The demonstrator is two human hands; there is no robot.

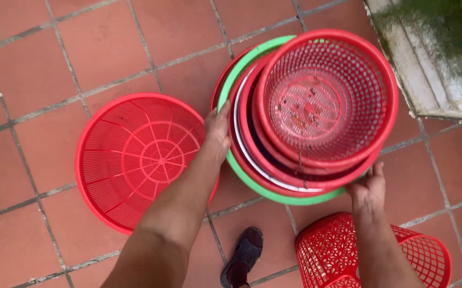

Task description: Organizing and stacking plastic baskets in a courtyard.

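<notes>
We hold the stack [300,122] of nested baskets, right of the flat sieve [140,157]: left hand [218,130] clasps its left rim, right hand [368,188] pinches the near rim; better keep it level so none slip

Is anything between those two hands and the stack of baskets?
Nothing visible. The left hand and the right hand both grip the stack by its green rim. The flat red basket lies to the left, on the tiles.
</notes>
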